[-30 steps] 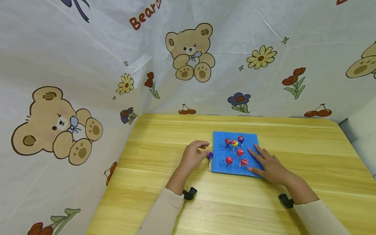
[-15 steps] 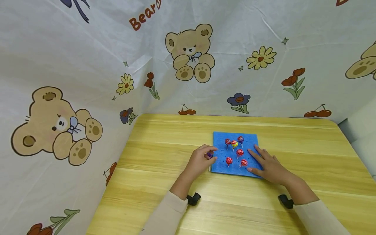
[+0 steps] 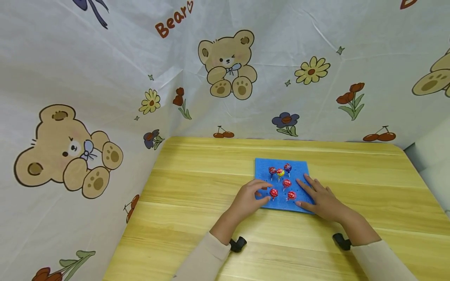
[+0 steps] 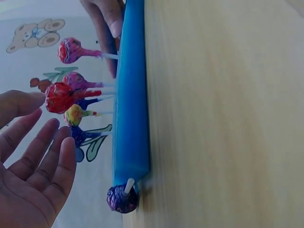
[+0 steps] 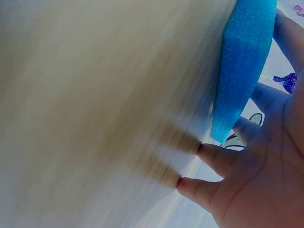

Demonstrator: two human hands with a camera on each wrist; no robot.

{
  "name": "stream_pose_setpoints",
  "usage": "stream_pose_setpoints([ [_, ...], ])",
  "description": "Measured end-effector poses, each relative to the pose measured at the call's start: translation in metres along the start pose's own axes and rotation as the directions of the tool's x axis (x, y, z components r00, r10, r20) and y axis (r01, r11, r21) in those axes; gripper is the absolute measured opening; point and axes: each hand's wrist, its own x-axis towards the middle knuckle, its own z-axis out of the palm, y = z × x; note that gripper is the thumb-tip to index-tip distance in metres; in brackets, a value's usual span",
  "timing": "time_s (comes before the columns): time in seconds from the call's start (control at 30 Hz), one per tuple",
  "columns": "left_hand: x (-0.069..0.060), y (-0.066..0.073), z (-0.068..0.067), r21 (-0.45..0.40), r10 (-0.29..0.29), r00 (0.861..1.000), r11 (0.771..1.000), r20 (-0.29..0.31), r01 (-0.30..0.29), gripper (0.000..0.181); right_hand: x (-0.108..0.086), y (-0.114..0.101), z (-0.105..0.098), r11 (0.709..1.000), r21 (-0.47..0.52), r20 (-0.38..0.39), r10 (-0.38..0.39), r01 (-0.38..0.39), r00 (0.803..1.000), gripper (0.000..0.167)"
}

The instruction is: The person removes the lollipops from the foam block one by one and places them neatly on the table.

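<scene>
Several wrapped lollipops stand upright by their sticks in a blue foam board (image 3: 261,164). My left hand (image 3: 249,198) is spread around the red lollipop (image 3: 274,192) at the front left, thumb and fingers apart. In the left wrist view the thumb tip lies at the edge of that lollipop's head; whether it touches cannot be told. A purple lollipop (image 4: 122,198) lies at the board's left end, hidden by the left hand in the head view. With fingers spread, my right hand (image 3: 325,201) rests on the board's right edge, and two fingertips touch the table in the right wrist view.
The board lies on a light wooden table (image 3: 197,164). A white cloth (image 3: 270,105) printed with bears and flowers hangs behind and to the left. Other lollipops, including a yellow lollipop (image 3: 280,173) and a dark purple lollipop (image 3: 288,168), stand close behind the red one.
My left hand has moved right, from beside the purple lollipop at the board's left edge to the red lollipop at the front left. The right hand has stayed in place.
</scene>
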Motion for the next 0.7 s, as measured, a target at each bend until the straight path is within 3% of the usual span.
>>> stream_pose_setpoints([
  [0.27, 0.003, 0.000, 0.008, 0.027, 0.060, 0.998, 0.998, -0.009, -0.059, 0.033, 0.001, -0.001, 0.000, 1.000, 0.003, -0.006, 0.006, -0.006, 1.000, 0.089],
  [0.7, 0.005, 0.002, 0.017, -0.018, -0.023, 0.999, 1.000, -0.042, 0.023, 0.024, 0.001, 0.000, 0.000, 1.000, 0.010, -0.001, 0.007, -0.007, 1.000, 0.089],
])
